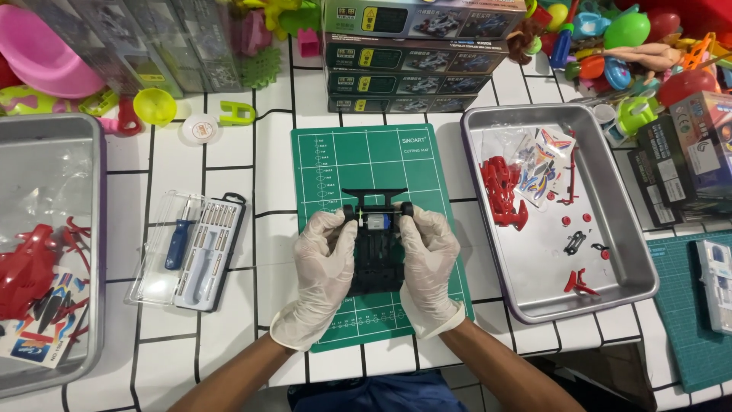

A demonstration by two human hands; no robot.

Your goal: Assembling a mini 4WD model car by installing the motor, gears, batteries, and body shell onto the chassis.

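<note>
A black toy car chassis [376, 255] with a small silver motor at its far end lies on the green cutting mat [366, 160]. My left hand [320, 275], in a white glove, grips the chassis's left side, thumb near the motor. On the other side my gloved right hand [431, 267] holds its right edge. Both hands press on the chassis together over the mat's near half.
A metal tray [633, 259] at the right holds a red car body, a sticker sheet and small red and black parts. An open screwdriver set [191, 248] lies left of the mat. Another metal tray [91, 229] sits at far left. Stacked boxes [415, 57] and toys line the back.
</note>
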